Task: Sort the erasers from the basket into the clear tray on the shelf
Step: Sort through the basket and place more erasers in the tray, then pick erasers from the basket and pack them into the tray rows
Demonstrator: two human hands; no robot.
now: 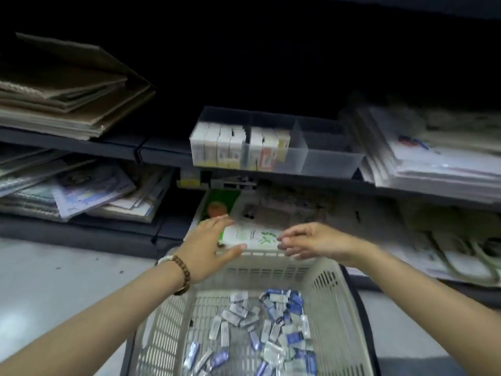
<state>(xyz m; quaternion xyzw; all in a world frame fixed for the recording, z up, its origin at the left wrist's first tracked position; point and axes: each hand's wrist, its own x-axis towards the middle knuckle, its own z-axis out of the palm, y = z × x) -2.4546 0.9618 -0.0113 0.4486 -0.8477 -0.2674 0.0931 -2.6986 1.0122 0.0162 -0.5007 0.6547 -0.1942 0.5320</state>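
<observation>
Together, left hand [207, 246], right hand [314, 242] hold eraser row [250, 237] — over basket [271, 271].

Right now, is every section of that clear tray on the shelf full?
No, the clear tray's right-hand section holds nothing, while boxed erasers stand in the left and middle sections.

No legible text, brand, number or sign found. Print on the small boxes [230, 147] in the clear tray [330, 158], centre of frame: blurred. Blue print on the erasers [271, 321] in the basket [339, 308], lower centre: too small. Green marks on the white packet [252, 236], centre: illegible.
</observation>
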